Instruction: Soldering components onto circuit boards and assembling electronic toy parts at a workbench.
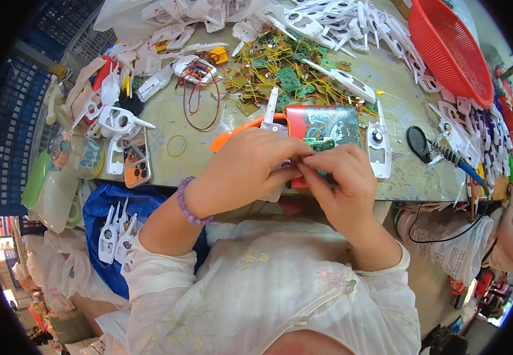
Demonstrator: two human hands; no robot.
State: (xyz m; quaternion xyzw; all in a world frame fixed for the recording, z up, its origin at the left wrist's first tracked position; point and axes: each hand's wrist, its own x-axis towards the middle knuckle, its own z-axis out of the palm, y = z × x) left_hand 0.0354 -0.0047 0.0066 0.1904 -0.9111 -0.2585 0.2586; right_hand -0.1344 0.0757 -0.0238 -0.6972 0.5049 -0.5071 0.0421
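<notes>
My left hand [256,165] and my right hand [346,180] meet at the table's near edge, fingertips pinched together. Whatever lies between them is too small and hidden to name. Just beyond the fingertips is a small green circuit board [320,144], over a red and dark worn pad [340,122]. Partly covered by my left hand, a white plastic housing with a long narrow tip [272,109] points away from me. An orange strip [232,135] shows beside it. To the right of my right hand lies another white housing with a round dark part [378,142].
Circuit boards with yellow wires [289,77] are heaped at the back, near many white housings [351,23]. A red basket [452,53] stands back right. A soldering iron [466,165] rests on the right. At left are a phone [137,160] and a blue bag [99,216] holding housings.
</notes>
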